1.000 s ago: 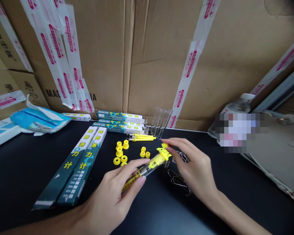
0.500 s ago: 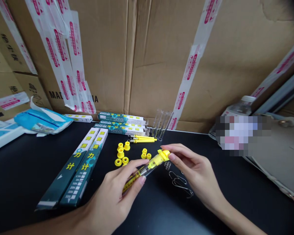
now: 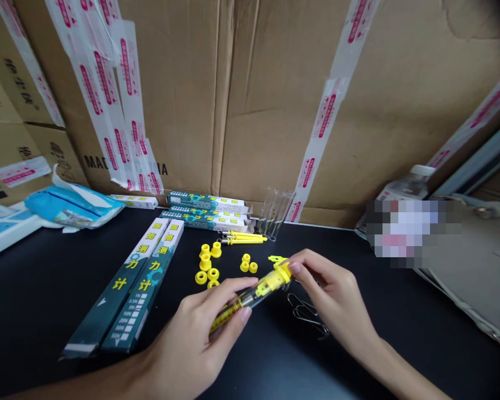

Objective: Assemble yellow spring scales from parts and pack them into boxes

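Note:
My left hand point(image 3: 208, 322) is wrapped round the clear tube of a spring scale point(image 3: 250, 298), which tilts up to the right. Inside the tube show a yellow graduated rod, a metal section and a yellow piece. At the upper end sits a yellow cap point(image 3: 281, 271), pinched between the thumb and fingers of my right hand point(image 3: 329, 289). Just behind the cap, a flat yellow piece point(image 3: 277, 259) lies on the table. Below my right hand are several wire hooks point(image 3: 306, 312). Small yellow rings point(image 3: 250, 266) and larger yellow caps point(image 3: 205, 261) stand beyond my left hand.
Two long green-and-white boxes point(image 3: 129, 289) lie on the left of the black table. More such boxes point(image 3: 208, 208), yellow rods point(image 3: 245, 238) and clear tubes point(image 3: 277, 208) are at the back, before a cardboard wall point(image 3: 266, 111). A bottle point(image 3: 412, 180) and a bag point(image 3: 475, 255) stand right.
Both hands and the spring scale have shifted slightly down and right. The flat yellow piece behind the cap now shows more clearly. My grips look the same.

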